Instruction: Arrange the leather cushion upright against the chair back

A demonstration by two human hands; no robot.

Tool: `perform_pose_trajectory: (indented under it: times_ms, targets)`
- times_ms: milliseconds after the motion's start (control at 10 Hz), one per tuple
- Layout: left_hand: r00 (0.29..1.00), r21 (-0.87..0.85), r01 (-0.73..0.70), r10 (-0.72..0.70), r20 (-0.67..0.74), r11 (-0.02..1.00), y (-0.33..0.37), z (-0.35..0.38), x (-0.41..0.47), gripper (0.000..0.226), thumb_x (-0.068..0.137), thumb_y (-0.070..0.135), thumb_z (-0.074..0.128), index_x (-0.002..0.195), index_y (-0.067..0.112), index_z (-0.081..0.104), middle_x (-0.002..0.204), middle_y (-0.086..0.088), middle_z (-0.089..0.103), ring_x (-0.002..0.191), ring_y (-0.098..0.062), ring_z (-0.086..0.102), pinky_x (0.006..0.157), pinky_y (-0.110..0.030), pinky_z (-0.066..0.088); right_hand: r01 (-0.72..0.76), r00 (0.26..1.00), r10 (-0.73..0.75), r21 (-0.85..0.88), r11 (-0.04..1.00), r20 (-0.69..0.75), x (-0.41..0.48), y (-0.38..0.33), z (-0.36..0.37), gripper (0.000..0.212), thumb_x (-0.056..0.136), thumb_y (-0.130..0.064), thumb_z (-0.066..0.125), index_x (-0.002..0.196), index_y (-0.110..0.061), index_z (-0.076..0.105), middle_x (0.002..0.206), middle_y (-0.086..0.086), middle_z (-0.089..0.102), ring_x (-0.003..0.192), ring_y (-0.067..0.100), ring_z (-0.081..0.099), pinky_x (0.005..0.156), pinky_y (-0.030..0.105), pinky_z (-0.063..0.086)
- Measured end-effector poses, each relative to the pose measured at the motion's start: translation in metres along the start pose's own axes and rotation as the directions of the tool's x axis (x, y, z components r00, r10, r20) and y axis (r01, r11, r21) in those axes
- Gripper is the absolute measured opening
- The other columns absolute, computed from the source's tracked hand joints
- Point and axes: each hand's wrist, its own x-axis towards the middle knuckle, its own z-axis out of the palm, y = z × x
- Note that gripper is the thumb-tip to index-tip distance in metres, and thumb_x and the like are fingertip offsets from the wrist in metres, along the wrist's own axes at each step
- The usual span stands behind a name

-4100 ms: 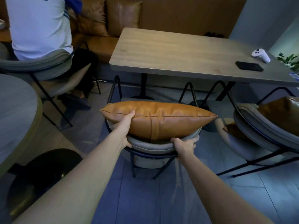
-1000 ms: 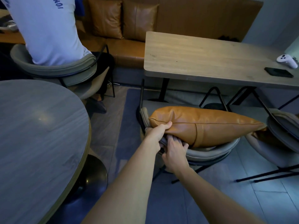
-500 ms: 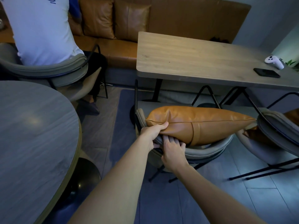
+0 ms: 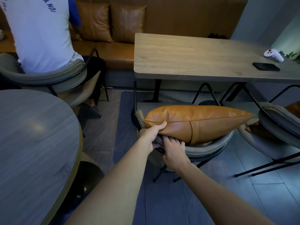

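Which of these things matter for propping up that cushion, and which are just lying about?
Part of the job: leather cushion; chair back; left hand; right hand.

Just lying about: phone; white controller; rectangular table; round table.

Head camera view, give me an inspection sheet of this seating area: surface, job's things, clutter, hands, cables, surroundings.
Surface: grey chair, its curved back rail under the cushion.
Job's things: tan leather cushion lying lengthwise across the chair back, not tucked down in the seat.
Clutter: black phone and white controller on the wooden table.
Hands: left hand pinches the cushion's left corner; right hand has fingers under its lower edge.
Cables: one thin cable on the floor by the sofa base.
Surroundings: round table, seated person, brown sofa, second chair.
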Motion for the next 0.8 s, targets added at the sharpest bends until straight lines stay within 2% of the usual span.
perform_pose_trajectory:
  times_ms: [200,300,400,500,600,700,800]
  targets:
    - [0.999,0.015,0.008,-0.008,-0.034,1.000,0.003,-0.001,-0.002,0.065,0.071,0.033,0.092,0.116,0.011,0.050,0.114,-0.011,0.062,0.104,-0.031,0.063,0.086,-0.052,0.059,-0.021,1.000,0.020,-0.039,0.999,-0.008,0.001,-0.005,0.000,0.051,0.090,-0.011,0.053,0.138,-0.020,0.039,0.134,0.006,0.057,0.126,0.030,0.050,0.101,0.045,0.033]
    - [1.000,0.050,0.005,-0.003,-0.030,0.999,0.004,0.000,-0.006,0.070,0.073,0.036,0.090,0.124,0.008,0.052,0.104,-0.008,0.061,0.100,-0.030,0.063,0.083,-0.050,0.060,-0.010,1.000,0.010,-0.011,1.000,0.005,0.002,-0.003,-0.002,0.053,0.090,-0.010,0.053,0.140,-0.018,0.039,0.137,0.008,0.055,0.128,0.032,0.049,0.103,0.046,0.033]
    - [1.000,0.212,-0.001,0.003,-0.011,0.977,0.009,-0.001,-0.012,0.087,0.074,0.050,0.086,0.140,0.009,0.046,0.124,-0.010,0.059,0.117,-0.036,0.059,0.092,-0.052,0.054,0.035,0.999,-0.038,0.063,0.997,0.039,0.003,0.003,-0.010,0.042,0.094,-0.015,0.052,0.136,-0.017,0.045,0.133,0.009,0.059,0.123,0.033,0.053,0.100,0.046,0.037]
    - [1.000,0.484,0.020,-0.018,-0.008,0.875,0.021,-0.008,-0.024,0.099,0.074,0.066,0.077,0.149,0.012,0.042,0.144,-0.016,0.054,0.127,-0.040,0.054,0.094,-0.052,0.049,0.045,0.993,-0.061,0.158,0.986,0.096,0.001,0.011,-0.030,0.031,0.099,-0.029,0.050,0.127,-0.018,0.055,0.122,0.009,0.067,0.114,0.035,0.061,0.092,0.045,0.047]
    - [0.998,0.836,0.010,-0.053,0.022,0.548,0.037,-0.016,-0.038,0.088,0.081,0.073,0.063,0.140,0.008,0.052,0.136,-0.017,0.061,0.112,-0.038,0.062,0.086,-0.046,0.051,-0.009,0.991,-0.017,0.192,0.981,0.134,-0.009,0.018,-0.062,0.036,0.099,-0.040,0.049,0.128,-0.023,0.062,0.121,0.008,0.069,0.112,0.034,0.062,0.088,0.042,0.050]
    - [0.982,0.955,-0.186,0.001,0.191,0.233,0.063,-0.008,-0.059,0.059,0.089,0.061,0.059,0.111,0.008,0.070,0.110,-0.011,0.072,0.101,-0.030,0.068,0.085,-0.033,0.054,-0.074,0.992,0.049,0.223,0.972,0.113,-0.015,0.030,-0.108,0.041,0.099,-0.049,0.048,0.116,-0.016,0.066,0.119,0.011,0.068,0.110,0.034,0.062,0.090,0.044,0.050]
    - [0.944,0.950,-0.303,0.159,0.288,0.079,0.098,0.013,-0.101,0.048,0.094,0.051,0.055,0.093,0.006,0.072,0.103,-0.017,0.071,0.101,-0.033,0.066,0.068,-0.031,0.043,-0.138,0.989,0.117,0.306,0.942,0.086,-0.022,0.046,-0.162,0.050,0.100,-0.051,0.046,0.122,-0.012,0.067,0.123,0.014,0.069,0.112,0.033,0.062,0.094,0.043,0.049]
